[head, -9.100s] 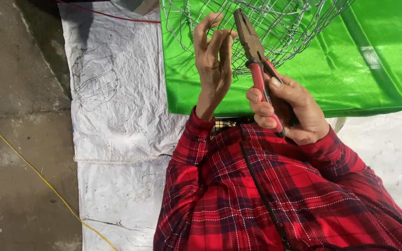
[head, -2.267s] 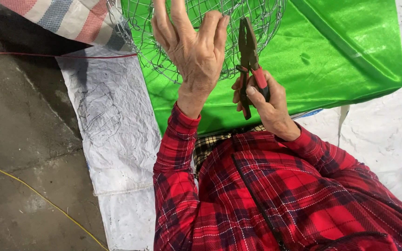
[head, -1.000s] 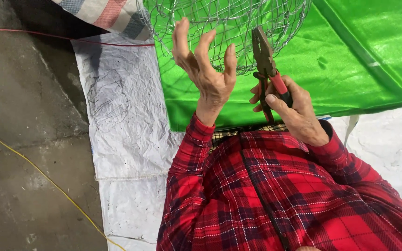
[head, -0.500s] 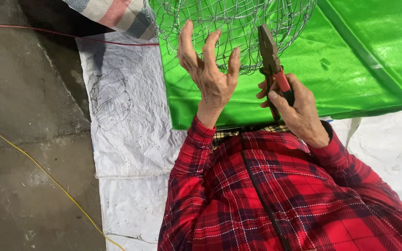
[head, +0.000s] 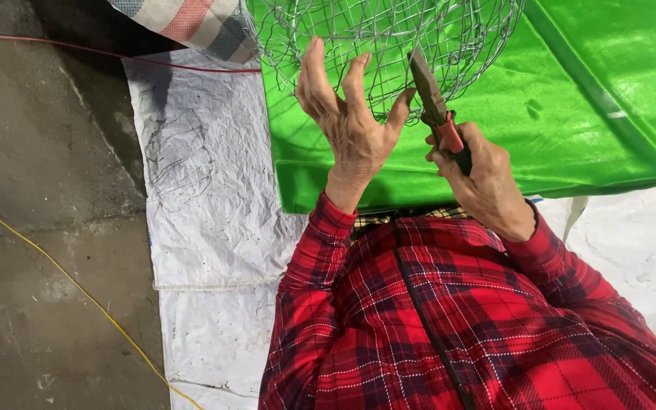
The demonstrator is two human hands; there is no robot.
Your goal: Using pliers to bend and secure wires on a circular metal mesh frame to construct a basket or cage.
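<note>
A round wire mesh basket (head: 389, 30) rests on a bright green sheet (head: 586, 99) at the top of the view. My left hand (head: 351, 133) is raised against the basket's near edge, fingers spread and fingertips on the wires, gripping nothing that I can see. My right hand (head: 480, 178) is closed around the red handles of a pair of pliers (head: 430, 95). The dark jaws point up and left, with the tip at the mesh next to my left hand's outermost finger. Red plaid sleeves cover both arms.
A white woven sheet (head: 206, 212) lies over the concrete floor (head: 39, 228) under the green sheet. A yellow cord (head: 77, 285) and a thin red cord (head: 77, 49) cross the floor. Another person's striped sleeve (head: 191, 23) reaches in at the top left.
My left hand went from flat on the mesh to fingers spread at its edge. The pliers moved closer to my left hand and now touch the wire.
</note>
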